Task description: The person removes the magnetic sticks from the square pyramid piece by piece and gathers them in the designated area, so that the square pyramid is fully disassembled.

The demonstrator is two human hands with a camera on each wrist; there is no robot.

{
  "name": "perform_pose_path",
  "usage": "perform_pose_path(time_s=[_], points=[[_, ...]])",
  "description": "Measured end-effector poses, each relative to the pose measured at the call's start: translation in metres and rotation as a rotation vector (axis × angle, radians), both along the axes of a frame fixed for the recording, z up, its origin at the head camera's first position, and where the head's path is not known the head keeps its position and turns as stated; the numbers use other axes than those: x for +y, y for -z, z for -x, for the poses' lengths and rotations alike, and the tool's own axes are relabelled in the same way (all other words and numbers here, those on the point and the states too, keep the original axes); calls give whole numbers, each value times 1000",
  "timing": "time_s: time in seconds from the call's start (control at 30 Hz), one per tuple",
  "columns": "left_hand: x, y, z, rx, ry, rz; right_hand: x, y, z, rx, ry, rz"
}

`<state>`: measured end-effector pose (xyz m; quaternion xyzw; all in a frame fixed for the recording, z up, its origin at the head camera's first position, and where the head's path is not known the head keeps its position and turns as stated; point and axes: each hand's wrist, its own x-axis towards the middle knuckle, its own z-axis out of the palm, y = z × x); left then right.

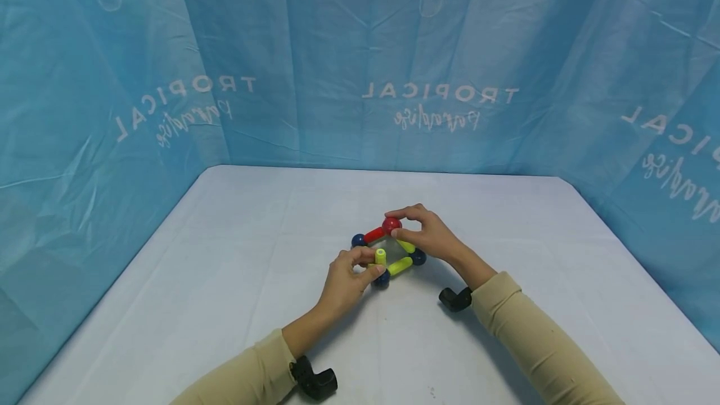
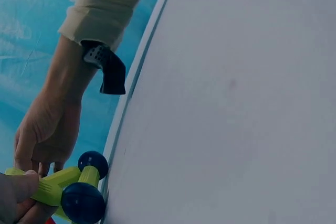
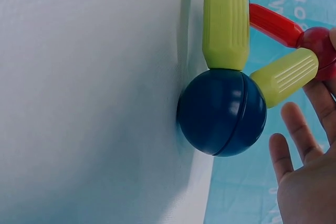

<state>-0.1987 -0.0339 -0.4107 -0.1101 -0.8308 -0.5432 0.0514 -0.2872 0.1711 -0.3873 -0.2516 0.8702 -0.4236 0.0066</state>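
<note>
A small frame of rods and balls stands mid-table. My right hand (image 1: 400, 220) pinches the red ball (image 1: 391, 225) at its top, which joins a red rod (image 1: 374, 234) that runs to a blue ball (image 1: 358, 240). My left hand (image 1: 371, 262) pinches an upright yellow-green rod (image 1: 380, 257) above another blue ball (image 1: 382, 279). A second yellow-green rod (image 1: 400, 265) leads to a third blue ball (image 1: 417, 257). The right wrist view shows that blue ball (image 3: 221, 111) on the table with two yellow-green rods (image 3: 226, 17) attached, the red ball (image 3: 318, 45) and my right hand's fingers (image 3: 302, 156).
The white table (image 1: 225, 280) is walled by blue printed curtains (image 1: 281, 67) on three sides. Black wrist cameras (image 1: 455, 299) sit on both forearms. In the left wrist view the table edge (image 2: 126, 108) runs past the right hand (image 2: 44, 135).
</note>
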Motion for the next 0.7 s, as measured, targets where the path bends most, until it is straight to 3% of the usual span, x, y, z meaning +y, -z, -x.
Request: perform_pose_path(time_s=[0.27, 0.6, 0.7], points=[[6, -3, -6, 18, -7, 4, 0, -2, -1, 46, -6, -15], [3, -3, -4, -9, -13, 16, -8, -4, -5, 207, 48, -63], [-2, -5, -4, 12, -21, 3, -10, -5, -7, 231, 58, -72]])
